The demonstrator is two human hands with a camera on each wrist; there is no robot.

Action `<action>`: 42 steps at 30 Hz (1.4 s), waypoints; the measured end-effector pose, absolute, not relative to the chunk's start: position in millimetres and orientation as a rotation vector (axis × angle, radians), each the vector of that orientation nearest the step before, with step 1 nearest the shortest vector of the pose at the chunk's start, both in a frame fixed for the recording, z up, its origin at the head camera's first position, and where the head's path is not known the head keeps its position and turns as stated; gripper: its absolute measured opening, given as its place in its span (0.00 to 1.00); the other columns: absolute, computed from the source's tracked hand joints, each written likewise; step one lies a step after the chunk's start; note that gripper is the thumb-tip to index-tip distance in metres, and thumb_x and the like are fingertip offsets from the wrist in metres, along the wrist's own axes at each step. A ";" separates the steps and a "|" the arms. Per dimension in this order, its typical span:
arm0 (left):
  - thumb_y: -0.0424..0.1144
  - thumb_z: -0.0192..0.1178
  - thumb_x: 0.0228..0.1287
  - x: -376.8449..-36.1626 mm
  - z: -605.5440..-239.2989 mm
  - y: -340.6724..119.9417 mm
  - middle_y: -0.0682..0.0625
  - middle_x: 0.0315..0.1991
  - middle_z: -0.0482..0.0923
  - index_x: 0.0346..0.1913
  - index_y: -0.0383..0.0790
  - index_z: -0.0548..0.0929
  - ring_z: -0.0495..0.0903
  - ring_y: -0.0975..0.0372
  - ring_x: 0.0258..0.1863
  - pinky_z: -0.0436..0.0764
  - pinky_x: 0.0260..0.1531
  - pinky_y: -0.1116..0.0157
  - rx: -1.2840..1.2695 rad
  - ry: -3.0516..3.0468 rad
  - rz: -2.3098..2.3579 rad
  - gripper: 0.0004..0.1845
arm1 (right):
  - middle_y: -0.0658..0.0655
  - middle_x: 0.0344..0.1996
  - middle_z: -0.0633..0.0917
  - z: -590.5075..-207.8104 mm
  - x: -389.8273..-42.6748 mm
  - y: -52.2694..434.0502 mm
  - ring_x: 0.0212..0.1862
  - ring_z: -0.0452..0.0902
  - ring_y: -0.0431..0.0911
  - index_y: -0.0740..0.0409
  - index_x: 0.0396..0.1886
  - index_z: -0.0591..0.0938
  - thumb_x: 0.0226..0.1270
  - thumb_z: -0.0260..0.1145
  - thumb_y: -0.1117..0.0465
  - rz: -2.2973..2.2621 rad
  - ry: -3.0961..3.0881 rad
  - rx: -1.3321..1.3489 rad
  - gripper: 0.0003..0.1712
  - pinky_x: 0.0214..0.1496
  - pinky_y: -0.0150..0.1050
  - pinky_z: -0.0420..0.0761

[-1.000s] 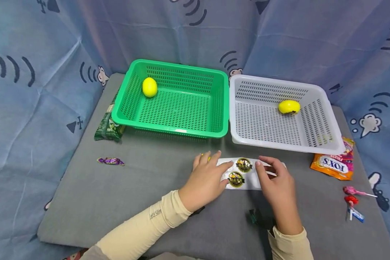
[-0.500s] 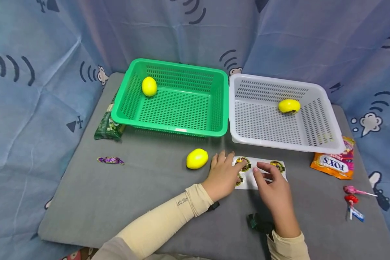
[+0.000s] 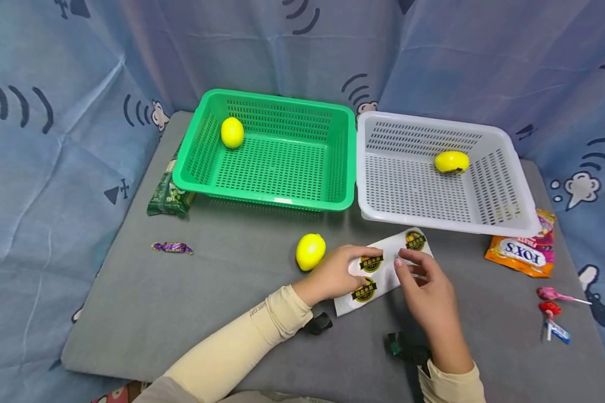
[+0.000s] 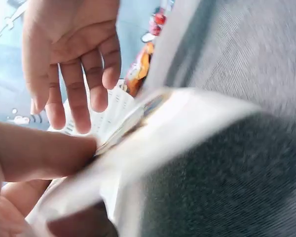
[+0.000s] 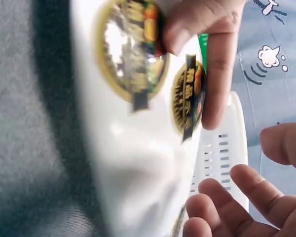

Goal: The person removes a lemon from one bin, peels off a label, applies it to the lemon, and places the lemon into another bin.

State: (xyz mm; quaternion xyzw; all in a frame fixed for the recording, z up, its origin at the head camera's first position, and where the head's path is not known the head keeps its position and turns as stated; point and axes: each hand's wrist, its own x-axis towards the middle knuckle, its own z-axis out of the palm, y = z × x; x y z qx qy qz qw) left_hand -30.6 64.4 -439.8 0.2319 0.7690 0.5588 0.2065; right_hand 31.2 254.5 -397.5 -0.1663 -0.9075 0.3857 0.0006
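green basket (image 3: 343, 168), white basket (image 3: 499, 224), yellow lemon (image 3: 310, 251)

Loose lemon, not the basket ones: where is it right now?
Head view: the loose lemon lies on the grey mat, in front of the green basket, just left of the left hand.

Bare grey mat (image 3: 206, 291) is lying open across the near-left area, offering passage toward the purple candy (image 3: 172, 247). A loose lemon (image 3: 310, 251) is sitting just left of the left hand (image 3: 333, 274), narrowing that side. The green basket (image 3: 267, 198) and white basket (image 3: 433, 221) are standing side by side, their front walls blocking low travel toward the back; entry is remaining possible from above. The sticker sheet (image 3: 383, 268) is occupying the gap between the left hand and the right hand (image 3: 426, 291). The FOX'S bag (image 3: 521, 254) and lollipops (image 3: 549, 305) are crowding the right edge. A green packet (image 3: 168, 193) is lying against the green basket's left wall.
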 end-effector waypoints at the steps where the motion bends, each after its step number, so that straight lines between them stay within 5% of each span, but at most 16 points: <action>1: 0.23 0.67 0.63 -30.9 -439.8 63.7 0.49 0.65 0.82 0.68 0.41 0.84 0.77 0.64 0.62 0.76 0.55 0.72 0.619 2.096 1.609 0.29 | 0.59 0.59 0.86 -397.1 31.6 254.1 0.54 0.81 0.48 0.54 0.67 0.83 0.79 0.66 0.48 1.214 -2.848 -0.512 0.24 0.46 0.22 0.72; 6: 0.31 0.68 0.71 -27.8 -441.0 61.0 0.49 0.65 0.83 0.67 0.38 0.84 0.77 0.65 0.66 0.73 0.65 0.69 0.506 1.993 1.784 0.22 | 0.59 0.58 0.86 -398.3 32.0 249.9 0.48 0.80 0.37 0.56 0.65 0.84 0.78 0.69 0.53 1.226 -2.826 -0.385 0.21 0.45 0.21 0.73; 10: 0.32 0.68 0.72 -24.8 -439.9 58.6 0.50 0.67 0.81 0.69 0.40 0.83 0.79 0.67 0.62 0.76 0.62 0.69 0.510 2.004 1.822 0.24 | 0.59 0.54 0.85 -399.4 31.9 246.0 0.42 0.76 0.29 0.60 0.63 0.86 0.74 0.72 0.61 1.196 -2.790 -0.259 0.20 0.42 0.20 0.73; 32: 0.31 0.67 0.74 -20.4 -442.3 56.3 0.52 0.70 0.79 0.72 0.40 0.80 0.73 0.66 0.70 0.72 0.68 0.67 0.660 2.019 1.882 0.26 | 0.56 0.45 0.86 -403.5 31.2 234.6 0.37 0.78 0.39 0.58 0.53 0.92 0.66 0.79 0.65 1.091 -2.688 -0.206 0.16 0.39 0.19 0.72; 42: 0.31 0.68 0.72 -18.4 -442.6 58.1 0.53 0.69 0.80 0.72 0.42 0.81 0.78 0.68 0.64 0.77 0.61 0.70 0.649 2.061 1.849 0.26 | 0.54 0.38 0.86 -408.7 33.1 233.8 0.36 0.80 0.42 0.58 0.43 0.92 0.65 0.80 0.64 1.028 -2.641 -0.261 0.08 0.38 0.18 0.73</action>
